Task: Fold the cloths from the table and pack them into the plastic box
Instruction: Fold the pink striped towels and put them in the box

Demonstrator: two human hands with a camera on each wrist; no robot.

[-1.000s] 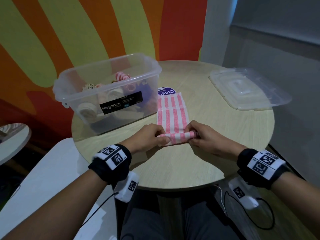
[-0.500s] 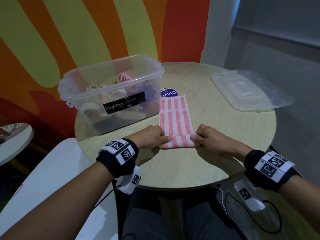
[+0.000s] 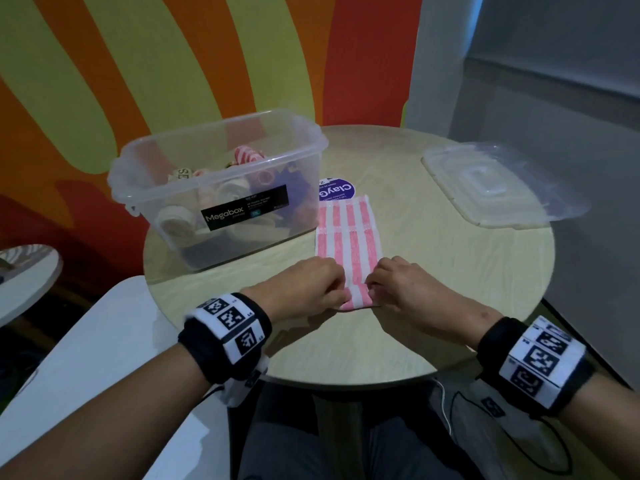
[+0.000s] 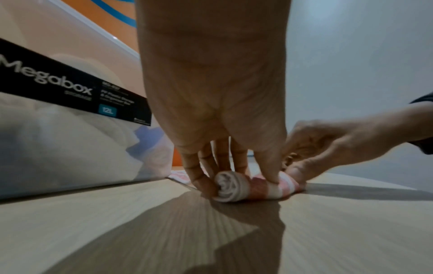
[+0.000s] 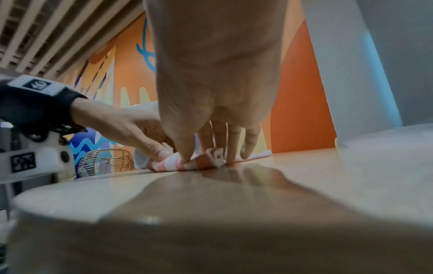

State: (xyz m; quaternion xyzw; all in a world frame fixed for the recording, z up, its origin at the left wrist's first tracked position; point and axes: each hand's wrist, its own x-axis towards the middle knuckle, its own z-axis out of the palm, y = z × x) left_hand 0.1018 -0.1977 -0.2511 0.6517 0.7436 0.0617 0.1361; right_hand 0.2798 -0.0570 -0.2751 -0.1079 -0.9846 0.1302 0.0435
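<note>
While striped cloth [image 3: 348, 244] lies part-rolled | left hand [image 3: 308, 289], right hand [image 3: 403, 289] fingers pinch roll

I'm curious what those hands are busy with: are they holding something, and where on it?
Both the left hand and the right hand grip the striped cloth at its rolled near end, one at each side of the roll.

Clear lid [image 3: 498, 187] and purple round sticker [image 3: 336, 191] on the round wooden table [image 3: 433, 278]; striped wall [image 3: 173, 64] behind.
</note>
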